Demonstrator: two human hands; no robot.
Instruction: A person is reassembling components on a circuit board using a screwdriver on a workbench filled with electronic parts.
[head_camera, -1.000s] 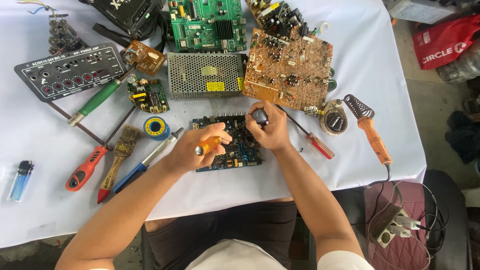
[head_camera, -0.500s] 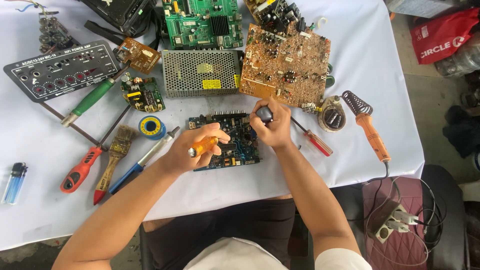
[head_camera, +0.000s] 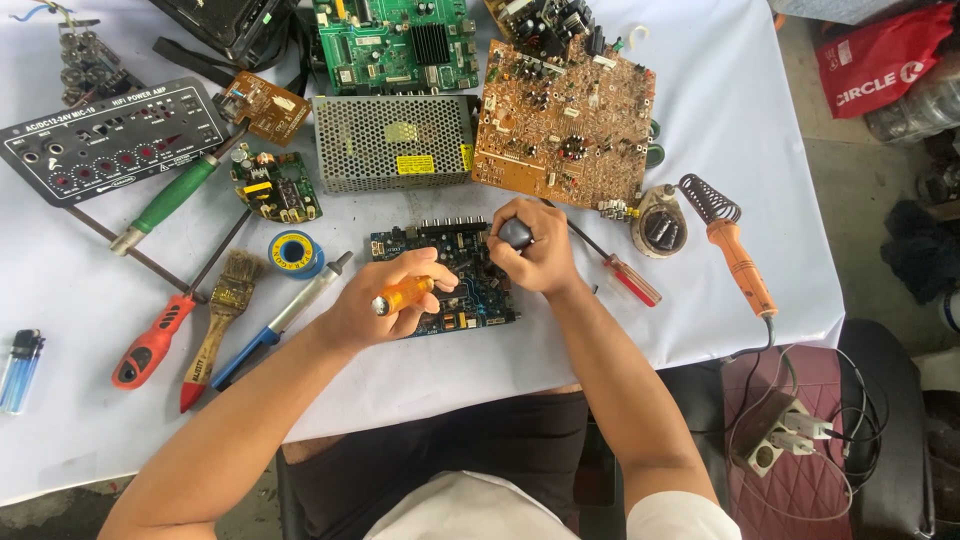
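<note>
A dark blue circuit board (head_camera: 478, 308) lies on the white tablecloth in front of me. My left hand (head_camera: 385, 305) rests on its left part, closed around an orange-handled screwdriver (head_camera: 402, 295) whose tip points at the board. My right hand (head_camera: 530, 255) is over the board's upper right corner, gripping a dark rounded tool handle (head_camera: 515, 233) that points down at the board. What the tips touch is hidden by my fingers.
Around the board lie a red-handled screwdriver (head_camera: 625, 275), a soldering iron (head_camera: 738, 262), a solder spool (head_camera: 294, 251), a brush (head_camera: 218, 320), a desoldering pump (head_camera: 280, 320), red pliers (head_camera: 150, 345), a metal mesh box (head_camera: 392, 142), brown (head_camera: 565, 125) and green (head_camera: 395, 45) boards, a lighter (head_camera: 20, 370).
Both hands stay on the blue board. The left hand has shifted the orange screwdriver slightly, and the right hand has turned a little on the dark handle.
</note>
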